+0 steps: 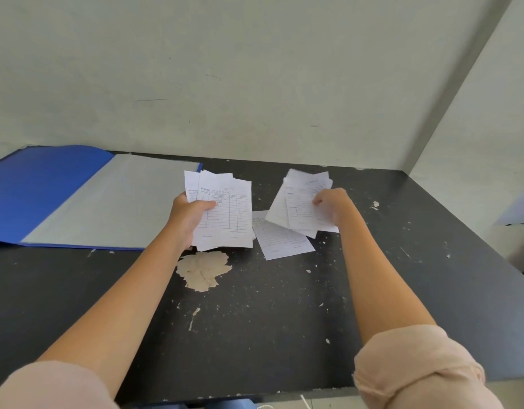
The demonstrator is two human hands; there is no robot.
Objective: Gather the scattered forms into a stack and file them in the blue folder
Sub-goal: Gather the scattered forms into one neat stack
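Note:
My left hand (187,214) grips a bundle of white printed forms (228,219) above the black table, thumb across the top sheet. My right hand (334,205) pinches a second, looser bunch of forms (299,202), lifted and fanned out. One more form (281,242) lies flat on the table between and below the two bundles. The blue folder (42,196) lies open at the table's left, its pale inner page (116,202) facing up just left of my left hand.
The black table (269,320) is speckled, with a chipped pale patch (203,270) just below the left bundle. Walls close the table at the back and right. The table's front edge runs near my rolled sleeves.

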